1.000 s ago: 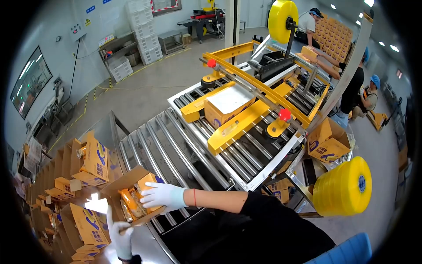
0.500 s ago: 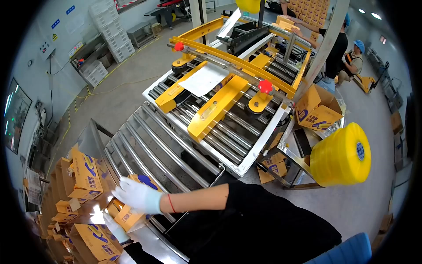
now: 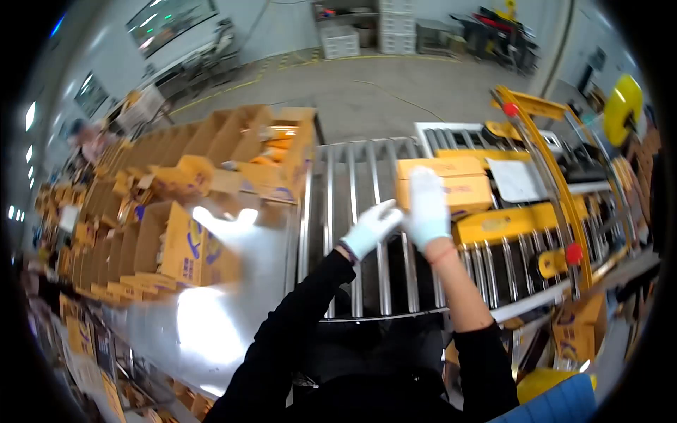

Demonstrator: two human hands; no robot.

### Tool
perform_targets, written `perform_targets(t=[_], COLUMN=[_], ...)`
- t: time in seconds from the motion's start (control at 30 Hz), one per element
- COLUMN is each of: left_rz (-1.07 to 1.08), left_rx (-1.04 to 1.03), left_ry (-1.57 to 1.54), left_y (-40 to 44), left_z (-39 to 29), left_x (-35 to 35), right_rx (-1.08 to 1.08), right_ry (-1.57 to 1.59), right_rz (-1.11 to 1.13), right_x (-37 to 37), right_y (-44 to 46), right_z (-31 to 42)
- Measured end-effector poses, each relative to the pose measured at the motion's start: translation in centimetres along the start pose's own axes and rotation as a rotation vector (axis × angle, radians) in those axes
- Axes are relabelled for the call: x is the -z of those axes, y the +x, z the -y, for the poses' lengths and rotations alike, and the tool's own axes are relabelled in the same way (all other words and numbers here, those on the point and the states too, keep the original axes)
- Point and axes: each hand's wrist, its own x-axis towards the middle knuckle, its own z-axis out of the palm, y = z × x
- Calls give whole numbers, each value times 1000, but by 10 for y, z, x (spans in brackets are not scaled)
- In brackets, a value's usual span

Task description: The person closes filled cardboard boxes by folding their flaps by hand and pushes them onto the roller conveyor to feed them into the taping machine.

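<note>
A closed orange cardboard box (image 3: pixel 462 185) lies on the rollers, its front end between the yellow guide rails. My right hand (image 3: pixel 429 204), in a white glove, is laid flat against the box's left part, fingers stretched out. My left hand (image 3: pixel 372 227), also gloved, is over the rollers just left of the box, its fingers loosely extended. Whether its fingertips touch the box I cannot tell. Neither hand is wrapped round anything.
The roller conveyor (image 3: pixel 352 233) runs into a yellow-framed machine (image 3: pixel 546 176) with red knobs. A white sheet (image 3: pixel 517 180) lies on its rail. To the left, a metal table (image 3: pixel 261 282) carries rows of open cartons (image 3: pixel 187 243), one holding orange packages (image 3: pixel 281 144).
My view has swung left. The box has moved from the table's edge along the rollers to the machine's entrance, and both hands have moved with it.
</note>
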Motion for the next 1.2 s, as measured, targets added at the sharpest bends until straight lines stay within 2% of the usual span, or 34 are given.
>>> perform_targets(t=[0.03, 0.07, 0.1, 0.13, 0.17, 0.2, 0.23, 0.27, 0.3, 0.33, 0.4, 0.47, 0.53, 0.57, 0.6, 0.67, 0.7, 0.73, 0.8, 0.83, 0.87, 0.9, 0.93, 0.97, 1.0, 1.03, 1.07, 1.13, 1.2], left_rz=[-73, -285, -445, -526, -793, -785, -475, -503, -472, -440, -419, -401, -297, -289, -283, -33, 126, 178, 123, 125, -51, -226, -222, -456, -695, -747, -753, -414, -337], left_rx=[-38, -286, -358, -287, -350, -281, 25, -83, -128, -181, -212, -428, -473, -365, -366, -294, -242, 9, 230, 224, 65, -98, -106, -256, -404, -202, -197, 77, 41], left_ry=[94, 475, 705, 841, 1220, 1306, 1349, 1306, 1236, 1172, 1104, 968, 867, 817, 815, 187, 29, 107, -18, -21, 229, 479, 484, 705, 919, 568, 570, -330, -430], left_y=[-5, 4, 6, 10, 15, 23, 26, 32, 25, 16, -22, -68, -105, -125, -126, -129, -119, -113, -87, -77, -68, -61, -58, -58, -61, -62, -65, -70, -65], left_z=[-19, -12, -40, -63, -77, -57, -41, -18, -21, -24, -30, -23, -28, -52, -55, -52, -57, -65, -49, -38, -25, -19, -14, -10, -2, 17, 38, 70, 67], left_x=[5, 24, 59, 98, 116, 142, 165, 183, 187, 189, 186, 189, 192, 181, 183, 186, 184, 183, 180, 173, 164, 156, 151, 145, 141, 140, 147, 167, 166], right_rx=[40, 60, 59, 40, 15, 6, 42, 79, 90, 80, 148, 0, -176, -33, 150, 507, 645, 637, 532, 242, 226, 385, 525, 522, 480, 438, 445, 439, 540], right_ry=[-6, -14, -12, -30, -39, -42, -89, -135, -114, -121, 393, 688, 856, 1018, 900, 533, 591, 591, 769, 1008, 1007, 717, 420, 418, 257, 97, 101, 322, 169], right_rz=[-100, -200, -199, -217, -233, -220, -220, -224, -85, -98, 86, 127, 104, -46, -172, -11, -5, 4, 272, 491, 508, 306, 99, 90, -40, -165, -164, 76, 108], right_x=[-7, -14, -17, -20, -22, -27, -29, -26, -11, -8, -10, -42, -70, -69, -16, 28, 9, -6, -1, 13, 15, 12, 9, 18, 35, 46, 46, 40, 14], right_y=[-4, -10, -6, -6, -10, -11, -8, -6, -8, -11, -30, -54, -66, -60, -48, -43, -45, -48, -35, -28, -15, -5, 3, 7, 8, 9, 1, -34, -65], right_z=[-15, -26, -32, -36, -44, -50, -55, -59, -56, -52, -40, -20, 5, 14, 31, 51, 56, 54, 53, 48, 47, 49, 51, 58, 66, 71, 73, 81, 68])
